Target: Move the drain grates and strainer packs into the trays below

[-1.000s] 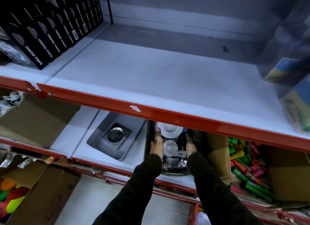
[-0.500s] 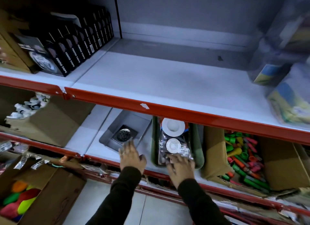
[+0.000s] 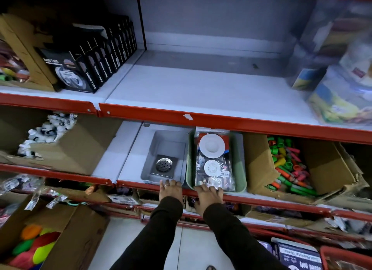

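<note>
Since half a second ago, both hands have drawn back toward the person and now rest at the front edge of the lower shelf, and the view has pulled back to show more of the shelving. The left hand (image 3: 170, 191), with a ring on one finger, lies palm down with its fingers spread loosely over the front rim of the grey tray (image 3: 147, 167), holding nothing. The right hand (image 3: 208, 195) lies palm down with fingertips touching the front rim of the green tray (image 3: 240, 169), its fingers loosely apart and clamped on nothing. Two trays sit side by side on the lower shelf, touching. The grey tray holds one square metal drain grate (image 3: 164, 165) with a round perforated centre, lying flat near the tray's front. The green tray holds clear strainer packs (image 3: 213, 163) lying flat; two white round strainers show through the plastic, one above the other, though how many packs are stacked cannot be told. The upper shelf (image 3: 201, 88) directly above the trays is bare white with a red front lip. A row of black nano tape boxes (image 3: 96, 60) stands at its left. To the right of the green tray, one cardboard box (image 3: 322, 169) holds many small green, orange and pink items. Both arms wear dark sleeves.
</note>
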A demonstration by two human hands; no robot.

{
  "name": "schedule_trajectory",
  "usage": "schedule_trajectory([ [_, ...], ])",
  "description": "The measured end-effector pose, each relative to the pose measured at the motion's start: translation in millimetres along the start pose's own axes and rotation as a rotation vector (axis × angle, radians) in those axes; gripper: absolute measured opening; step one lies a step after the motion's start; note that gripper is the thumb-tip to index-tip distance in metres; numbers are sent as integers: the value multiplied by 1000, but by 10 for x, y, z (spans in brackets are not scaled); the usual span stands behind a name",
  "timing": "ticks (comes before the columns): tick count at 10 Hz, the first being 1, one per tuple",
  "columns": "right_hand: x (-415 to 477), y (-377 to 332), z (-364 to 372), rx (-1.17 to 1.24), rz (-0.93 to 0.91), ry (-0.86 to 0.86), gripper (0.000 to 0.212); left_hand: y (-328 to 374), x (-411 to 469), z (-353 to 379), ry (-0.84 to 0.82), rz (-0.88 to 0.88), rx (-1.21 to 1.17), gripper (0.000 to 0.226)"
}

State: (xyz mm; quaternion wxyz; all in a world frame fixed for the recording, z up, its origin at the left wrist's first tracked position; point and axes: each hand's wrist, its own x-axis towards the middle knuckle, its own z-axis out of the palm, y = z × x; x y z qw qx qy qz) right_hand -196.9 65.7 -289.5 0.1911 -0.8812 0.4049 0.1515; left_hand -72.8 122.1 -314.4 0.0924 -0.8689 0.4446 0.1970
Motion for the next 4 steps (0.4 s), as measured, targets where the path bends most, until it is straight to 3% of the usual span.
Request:
schedule_trajectory([
  [2,-124,-123,-15,26,46,-9,64,-41,-187,-77,-11,82,-58,67],
  [3,-225,-157,-69,6,41,86,59,-159,-311,-200,33,131,-85,72],
  [4,-348,-228,-280,101,38,347,51,-245,-442,-419,241,149,-244,68],
])
